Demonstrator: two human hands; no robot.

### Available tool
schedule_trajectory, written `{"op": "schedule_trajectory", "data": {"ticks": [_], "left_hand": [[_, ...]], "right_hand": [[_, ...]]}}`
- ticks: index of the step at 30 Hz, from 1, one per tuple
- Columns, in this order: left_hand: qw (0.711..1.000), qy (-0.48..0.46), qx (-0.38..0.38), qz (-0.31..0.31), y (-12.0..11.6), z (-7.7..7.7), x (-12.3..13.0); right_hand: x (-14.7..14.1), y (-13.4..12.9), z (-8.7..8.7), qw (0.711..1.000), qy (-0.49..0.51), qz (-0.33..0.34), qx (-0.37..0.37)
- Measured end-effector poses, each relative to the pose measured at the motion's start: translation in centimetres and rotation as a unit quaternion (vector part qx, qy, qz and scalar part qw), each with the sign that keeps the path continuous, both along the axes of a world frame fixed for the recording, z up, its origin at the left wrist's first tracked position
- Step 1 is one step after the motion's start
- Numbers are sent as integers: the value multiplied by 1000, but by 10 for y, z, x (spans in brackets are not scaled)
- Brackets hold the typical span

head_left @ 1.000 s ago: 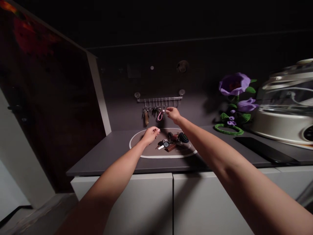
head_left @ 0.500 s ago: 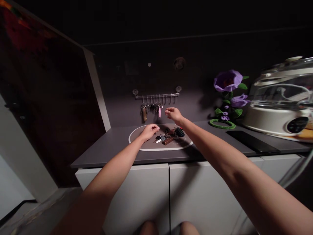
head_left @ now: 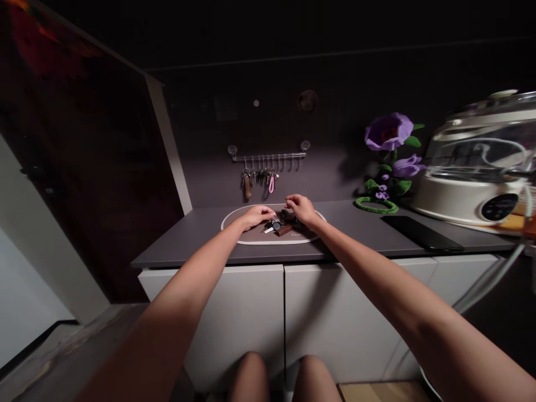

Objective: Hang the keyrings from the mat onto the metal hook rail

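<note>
A pile of keys [head_left: 276,225] with fobs and a brown tag [head_left: 283,230] lies on an oval mat [head_left: 240,235] with a white rim. My left hand [head_left: 257,216] is at the pile's left side, thumb and fingers pinched together; what they hold is too small to name. My right hand [head_left: 302,210] is over the pile's right part, its fingers curled close together, and anything between them is hidden. Above the mat a clear hook rail [head_left: 269,157] is fixed to the wall. Several keys, a brown strap [head_left: 248,187] and a pink loop [head_left: 272,183] hang from its left and middle hooks.
On the counter [head_left: 176,237] to the right stand purple flowers [head_left: 388,133] with a green ring base [head_left: 376,206]. A black phone-like slab [head_left: 422,232] lies beside them, near a white appliance [head_left: 464,195] with a clear cover. White cabinet doors [head_left: 243,318] are below.
My right hand has come down from beside the hanging keys to the pile on the mat. My left hand stays near the pile. The view has shifted slightly.
</note>
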State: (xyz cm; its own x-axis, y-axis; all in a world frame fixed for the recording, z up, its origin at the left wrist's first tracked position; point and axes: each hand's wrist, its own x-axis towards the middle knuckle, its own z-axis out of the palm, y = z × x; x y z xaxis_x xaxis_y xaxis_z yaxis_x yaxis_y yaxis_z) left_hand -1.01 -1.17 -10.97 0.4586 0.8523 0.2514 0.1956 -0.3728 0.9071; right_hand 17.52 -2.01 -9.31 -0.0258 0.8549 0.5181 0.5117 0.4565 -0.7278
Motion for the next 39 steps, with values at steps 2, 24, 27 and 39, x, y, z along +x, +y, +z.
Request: {"op": "schedule_trajectory", "data": {"ticks": [2, 24, 27, 39], "left_hand": [[1000, 8, -7, -9, -1, 1, 0], [998, 44, 50, 11, -18, 0, -6], [998, 28, 49, 15, -16, -2, -5], [988, -127, -41, 71, -11, -4, -3]], "right_hand": [[1, -7, -5, 998, -61, -15, 24], [-1, -22, -14, 956, -278, -68, 71], [0, -21, -14, 955, -281, -67, 73], [-2, -23, -12, 950, -297, -57, 73]]}}
